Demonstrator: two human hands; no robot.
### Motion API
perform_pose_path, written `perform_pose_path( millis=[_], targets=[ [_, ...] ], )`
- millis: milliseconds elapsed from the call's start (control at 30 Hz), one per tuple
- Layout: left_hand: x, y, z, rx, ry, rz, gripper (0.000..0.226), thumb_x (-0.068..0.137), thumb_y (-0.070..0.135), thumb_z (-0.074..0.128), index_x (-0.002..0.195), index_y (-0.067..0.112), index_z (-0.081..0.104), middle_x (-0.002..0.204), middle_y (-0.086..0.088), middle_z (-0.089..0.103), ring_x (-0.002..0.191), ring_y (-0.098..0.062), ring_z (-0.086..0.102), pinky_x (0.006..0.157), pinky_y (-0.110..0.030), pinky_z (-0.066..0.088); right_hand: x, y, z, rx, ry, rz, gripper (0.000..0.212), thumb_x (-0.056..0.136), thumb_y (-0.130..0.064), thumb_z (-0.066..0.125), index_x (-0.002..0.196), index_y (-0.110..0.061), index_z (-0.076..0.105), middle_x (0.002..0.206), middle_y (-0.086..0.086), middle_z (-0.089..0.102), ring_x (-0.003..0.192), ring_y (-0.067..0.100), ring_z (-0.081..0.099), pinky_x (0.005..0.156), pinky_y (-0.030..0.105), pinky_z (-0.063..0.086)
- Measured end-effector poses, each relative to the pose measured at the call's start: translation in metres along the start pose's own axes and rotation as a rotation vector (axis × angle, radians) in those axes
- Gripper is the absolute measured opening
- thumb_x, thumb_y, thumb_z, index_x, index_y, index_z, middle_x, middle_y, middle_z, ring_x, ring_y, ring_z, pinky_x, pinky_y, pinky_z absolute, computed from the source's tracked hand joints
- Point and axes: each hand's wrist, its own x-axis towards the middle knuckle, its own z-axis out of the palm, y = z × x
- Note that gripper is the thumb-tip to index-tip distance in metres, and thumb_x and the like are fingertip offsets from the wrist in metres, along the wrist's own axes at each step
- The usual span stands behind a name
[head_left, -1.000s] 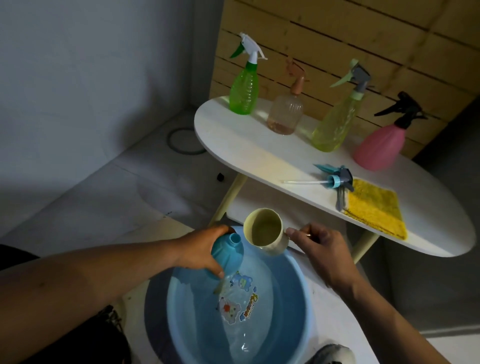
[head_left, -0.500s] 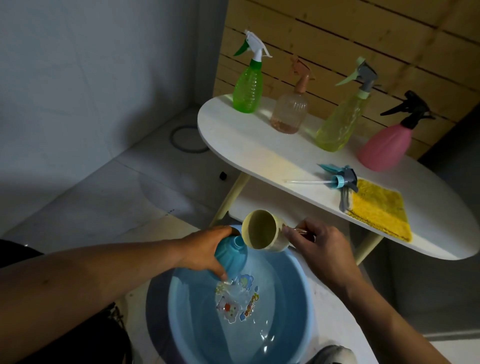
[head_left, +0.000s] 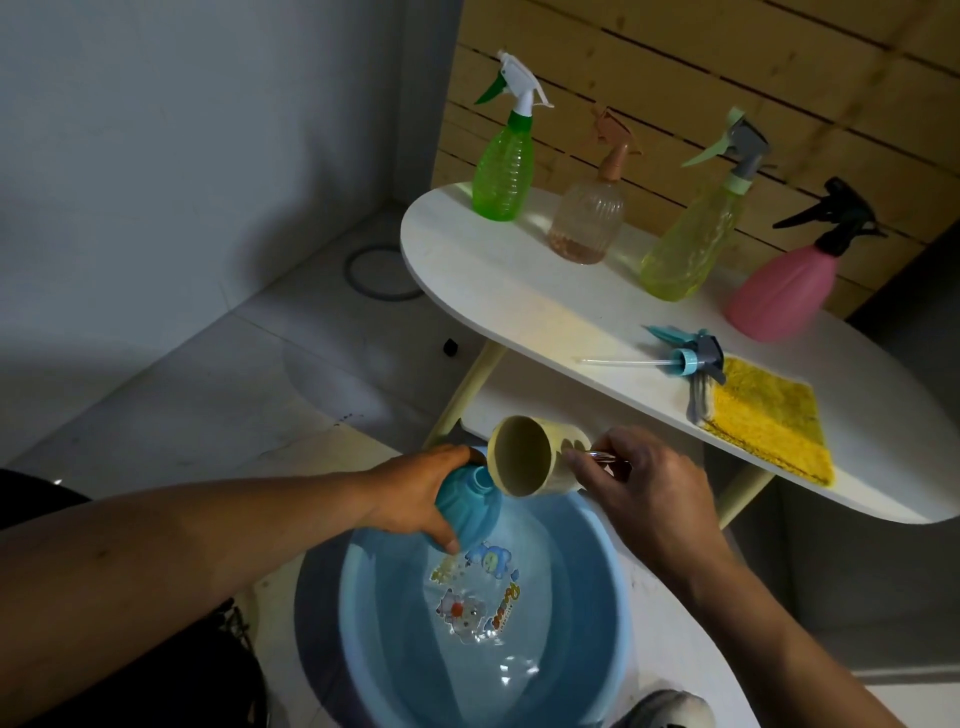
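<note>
Your left hand (head_left: 415, 493) is wrapped round the blue bottle (head_left: 467, 506), fingers curled over its shoulder. It holds the bottle leaning with the open neck turned toward the cup, a tilt that seems meant to offer the small opening to the pour. Both hang above the blue basin (head_left: 621, 623), which has water in it, so anything that misses the neck should fall back in rather than onto the floor. The cream cup (head_left: 524, 457) is tipped nearly on its side, its lip right at the bottle's neck (whether they touch I cannot tell). Your right hand (head_left: 644, 499) grips its handle with curled fingers, leaving the wrist free to set the tilt. Further right, a teal spray head (head_left: 691, 356), probably this bottle's, lies on the white table (head_left: 519, 301) touching the yellow cloth (head_left: 769, 421), taken off so the neck stays open for filling.
</note>
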Motion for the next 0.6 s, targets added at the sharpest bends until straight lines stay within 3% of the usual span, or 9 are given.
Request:
perform_pose_path(
  millis=[600],
  targets=[
    [0.0014, 0.0012, 0.0001, 0.012, 0.005, 0.005, 0.101, 0.063, 0.029, 0.099, 0.146, 0.035, 0.042, 0.139, 0.014, 0.051, 0.128, -0.01, 0.053, 0.107, -0.036, 0.051, 0.0008, -0.0036, 0.0005, -0.085, 0.055, -0.074, 0.03, 0.09, -0.06, 0.062, 0.08, -0.031, 0.06, 0.075, -0.014, 0.057, 0.067, 0.009, 0.052, 0.056, 0.032, 0.046]
  ],
)
